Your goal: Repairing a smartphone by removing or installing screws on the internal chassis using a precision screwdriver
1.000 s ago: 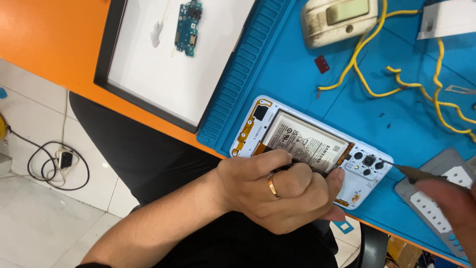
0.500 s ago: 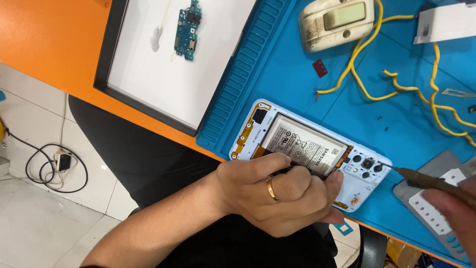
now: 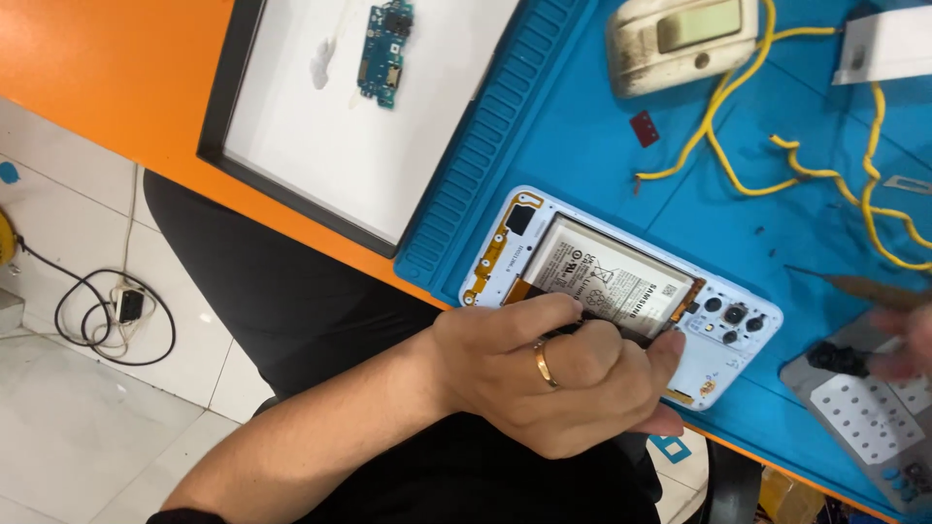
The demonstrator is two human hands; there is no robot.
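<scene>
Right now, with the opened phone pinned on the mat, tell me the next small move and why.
Probably bring the right hand with its thin tool across to the battery edge. The left hand already braces the opened phone on the blue mat, fingertips at the battery's near edge, while the tool sits off to the side.

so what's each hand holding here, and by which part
Left hand grips the opened phone by its near long edge; right hand pinches a thin tool by its handle end.

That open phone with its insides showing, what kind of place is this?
Most likely a phone repair bench. An opened phone with its battery showing lies on a blue work mat. A small green circuit board sits on a white tray. The left hand steadies the phone.
</scene>
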